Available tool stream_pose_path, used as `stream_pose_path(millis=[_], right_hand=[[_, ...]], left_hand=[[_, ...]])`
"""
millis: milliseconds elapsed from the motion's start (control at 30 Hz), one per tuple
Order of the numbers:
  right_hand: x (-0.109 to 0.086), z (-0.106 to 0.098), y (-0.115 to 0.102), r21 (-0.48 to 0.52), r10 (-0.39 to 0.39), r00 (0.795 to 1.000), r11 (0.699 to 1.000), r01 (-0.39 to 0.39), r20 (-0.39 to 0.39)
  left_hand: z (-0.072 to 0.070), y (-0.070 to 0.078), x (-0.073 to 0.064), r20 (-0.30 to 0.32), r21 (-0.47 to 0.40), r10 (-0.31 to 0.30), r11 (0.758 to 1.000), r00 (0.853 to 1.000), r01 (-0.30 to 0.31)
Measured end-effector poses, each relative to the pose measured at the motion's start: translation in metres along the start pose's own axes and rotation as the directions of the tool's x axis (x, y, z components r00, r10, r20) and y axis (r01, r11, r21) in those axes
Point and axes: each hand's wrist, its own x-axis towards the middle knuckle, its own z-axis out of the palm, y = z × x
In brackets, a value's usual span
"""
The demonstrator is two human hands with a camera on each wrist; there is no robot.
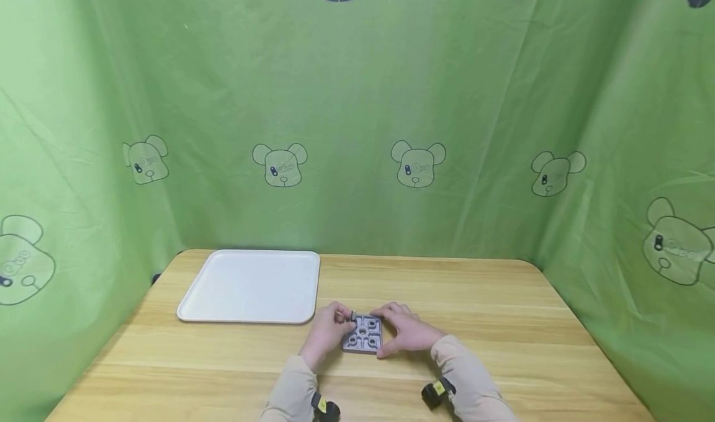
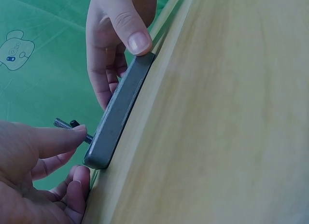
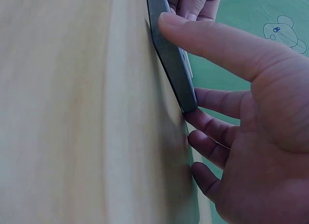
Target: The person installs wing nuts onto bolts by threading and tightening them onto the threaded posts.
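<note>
A square grey metal plate with round holes and raised ridges lies on the wooden table in front of me. At its left side, my left hand pinches a threaded screw, whose lower end meets the plate's top near a corner. Just behind that screw, a small dark piece shows in the left wrist view, mostly hidden by the thumb. My right hand holds the plate from the right, thumb at its near edge and fingers at the far edge. The plate's dark side shows in the right wrist view.
A white rectangular tray rests at the back left of the table. Green printed curtains stand behind and on both sides. Black wrist cameras are strapped over beige sleeves.
</note>
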Motion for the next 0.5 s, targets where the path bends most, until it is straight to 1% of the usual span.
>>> stream_pose_path(millis=[267,500], right_hand=[[-0.0004,0.0007,0.0006,-0.004,0.0,1.0,1.0,0.0,-0.001],[0.0002,0.0009,0.0009,-0.005,-0.001,1.0,1.0,0.001,-0.002]], left_hand=[[0.0009,-0.0006,0.0004,0.002,0.024,0.004,1.0,1.0,-0.004],[0.0013,-0.0031,0.0008,-0.002,0.043,0.035,0.998,0.999,-0.035]])
